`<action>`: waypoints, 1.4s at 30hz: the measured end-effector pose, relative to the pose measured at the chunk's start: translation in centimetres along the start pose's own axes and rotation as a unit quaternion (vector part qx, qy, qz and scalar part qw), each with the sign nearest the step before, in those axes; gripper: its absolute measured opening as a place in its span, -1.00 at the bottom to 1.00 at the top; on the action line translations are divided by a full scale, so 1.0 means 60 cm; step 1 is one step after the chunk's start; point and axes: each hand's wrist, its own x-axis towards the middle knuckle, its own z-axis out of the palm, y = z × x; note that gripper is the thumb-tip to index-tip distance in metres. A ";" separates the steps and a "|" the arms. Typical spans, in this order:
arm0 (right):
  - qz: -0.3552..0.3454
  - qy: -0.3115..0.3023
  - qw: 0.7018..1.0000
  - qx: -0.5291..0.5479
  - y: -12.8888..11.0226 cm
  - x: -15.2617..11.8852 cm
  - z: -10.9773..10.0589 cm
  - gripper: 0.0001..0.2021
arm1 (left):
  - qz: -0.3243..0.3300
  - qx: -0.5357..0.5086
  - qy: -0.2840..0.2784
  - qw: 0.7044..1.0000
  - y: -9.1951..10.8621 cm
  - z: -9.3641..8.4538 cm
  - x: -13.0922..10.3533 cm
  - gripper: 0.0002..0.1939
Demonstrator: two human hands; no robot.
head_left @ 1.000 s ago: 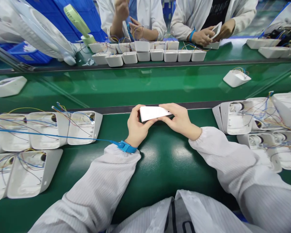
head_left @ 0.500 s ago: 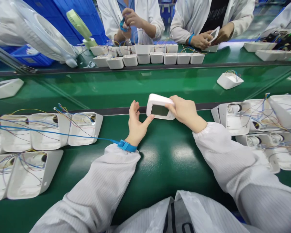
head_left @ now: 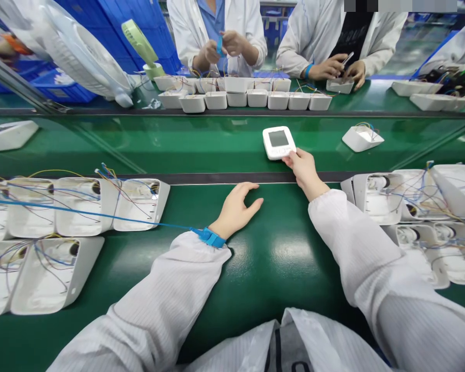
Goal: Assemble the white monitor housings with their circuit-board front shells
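My right hand (head_left: 304,168) grips the lower right corner of a white device with a grey screen (head_left: 279,143), its face turned up, over the green belt (head_left: 201,147) beyond the dark rail. Whether the device touches the belt I cannot tell. My left hand (head_left: 238,209) is apart from it, above the near green tabletop (head_left: 263,268), with thumb and fingers spread and nothing between them. Around my left wrist sits a blue strap (head_left: 212,237), from which a blue cord (head_left: 101,211) runs off to the left.
White open housings with loose wires stand in rows at left (head_left: 137,206) and right (head_left: 380,194). One wired housing (head_left: 362,138) lies on the belt, and another white unit (head_left: 10,135) at far left. Across it, co-workers' hands (head_left: 227,49) are busy behind more housings (head_left: 236,98).
My right hand has carried the device forward and right, beyond the rail, and its screen now faces up. The left hand has drawn back from the device, nearer to me.
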 end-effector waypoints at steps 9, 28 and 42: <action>-0.273 -0.190 0.912 -0.242 0.001 -0.075 0.012 -0.79 | 0.025 0.021 -0.043 0.999 -0.005 0.002 -0.005 -0.79; -0.291 -0.265 0.865 -0.310 -0.006 -0.093 0.021 -0.82 | 0.064 0.039 -0.054 0.996 -0.007 0.000 -0.004 -0.81; -0.291 -0.264 0.867 -0.306 -0.006 -0.094 0.020 -0.82 | 0.062 0.033 -0.056 0.996 -0.005 -0.002 -0.003 -0.82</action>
